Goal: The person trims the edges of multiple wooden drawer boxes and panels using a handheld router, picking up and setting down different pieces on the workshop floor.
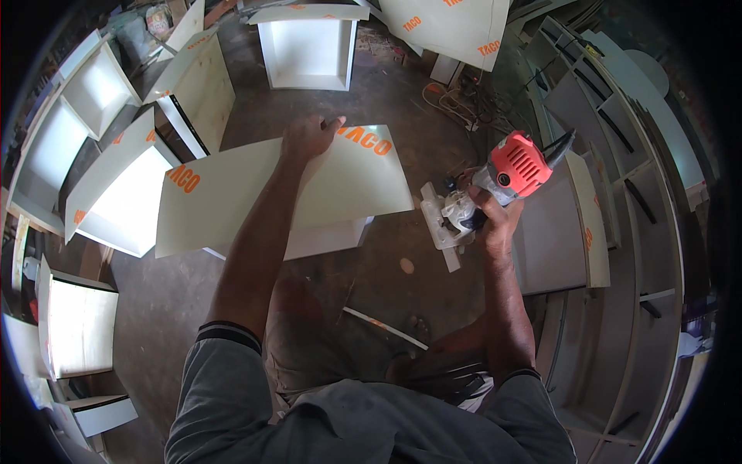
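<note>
My left hand [309, 138] grips the far edge of a cream board [232, 189] with orange print, which lies on a white box-like piece [325, 238] below it. My right hand [495, 213] is closed round the body of a handheld power router [516, 165] with a red motor housing and a clear base plate [440, 224]. I hold the router just right of the board, apart from it, above the floor. A thin pale strip [385, 327] lies on the floor by my foot.
White shelving units [69, 127] and panels [193, 85] stand on the left. A white box [305, 54] sits beyond the board, with tangled cables [464, 108] to its right. A board [556, 255] and long shelving [641, 263] line the right side.
</note>
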{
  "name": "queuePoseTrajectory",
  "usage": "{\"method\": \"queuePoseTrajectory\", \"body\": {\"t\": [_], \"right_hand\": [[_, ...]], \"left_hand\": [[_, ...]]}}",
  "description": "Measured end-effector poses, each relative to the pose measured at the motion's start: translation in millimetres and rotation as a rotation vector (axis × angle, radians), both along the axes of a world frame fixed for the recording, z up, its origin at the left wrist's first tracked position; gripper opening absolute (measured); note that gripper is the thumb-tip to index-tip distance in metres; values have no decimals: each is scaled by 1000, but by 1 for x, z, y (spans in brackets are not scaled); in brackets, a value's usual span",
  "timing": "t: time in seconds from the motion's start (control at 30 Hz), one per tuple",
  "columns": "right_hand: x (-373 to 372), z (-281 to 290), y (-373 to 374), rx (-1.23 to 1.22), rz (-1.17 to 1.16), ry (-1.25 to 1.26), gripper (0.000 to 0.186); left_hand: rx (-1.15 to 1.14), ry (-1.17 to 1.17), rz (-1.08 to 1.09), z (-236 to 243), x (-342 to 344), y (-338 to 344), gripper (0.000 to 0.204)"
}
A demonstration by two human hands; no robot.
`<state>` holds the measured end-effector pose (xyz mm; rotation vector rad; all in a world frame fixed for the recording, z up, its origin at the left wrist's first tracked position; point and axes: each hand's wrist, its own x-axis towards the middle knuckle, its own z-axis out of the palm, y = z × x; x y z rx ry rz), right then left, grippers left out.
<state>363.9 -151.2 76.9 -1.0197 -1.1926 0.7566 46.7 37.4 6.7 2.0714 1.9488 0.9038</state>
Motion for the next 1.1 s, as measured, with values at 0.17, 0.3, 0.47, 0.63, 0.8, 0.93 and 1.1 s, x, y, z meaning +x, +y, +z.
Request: {"method": "queuePoseTrajectory", "body": {"t": [0.17,0.3,0.47,0.63,0.8,0.93,1.1], "right_hand": [[-21,-2,-2,69,39,-32,33],[-36,-1,-7,60,15,-139,38],[-52,-5,-8,120,-42,-277,44],[-53,0,-12,59,-51,-272,44],[-50,3,-10,30,19,-96,38],[-53,-3,-11,64,52,-31,42],[-57,-7,-9,76,26,-136,41]], "left_hand": [[-11,9,8,-2,6,-4,68],[84,13,-1,-2,7,-9,69],[19,40,-23,3,8,-9,71],[-67,24,1,5,10,-11,66],[-10,24,-7,-1,5,-6,74],[19,-19,0,-7,5,-3,74],[19,1,11,-7,8,-4,73]]}}
